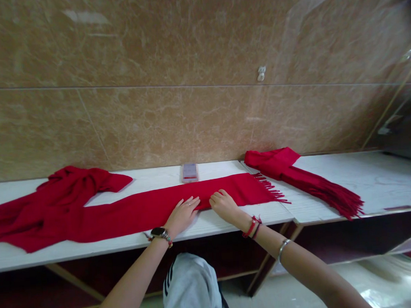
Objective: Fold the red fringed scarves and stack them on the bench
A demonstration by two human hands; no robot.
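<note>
A long red scarf [133, 215] lies along the white tabletop, bunched in a loose heap at the left and spread flat toward the right, where its fringe [271, 189] fans out. My left hand [185, 213] rests on the scarf near its front edge, fingers stretched out. Just to the right, my right hand [224, 204] has its fingers curled in on the scarf's front edge, pinching the cloth; the fingertips are partly hidden. Farther right lies a second red scarf [285, 168], folded over on itself, with its fringed end pointing to the front right.
A phone [190, 172] lies on the white table [151, 175] behind the scarf, near the brown marbled wall [190, 122]. A small white hook [261, 73] is on that wall. Dark shelf spaces sit under the tabletop. A dark object [405, 125] stands at the far right.
</note>
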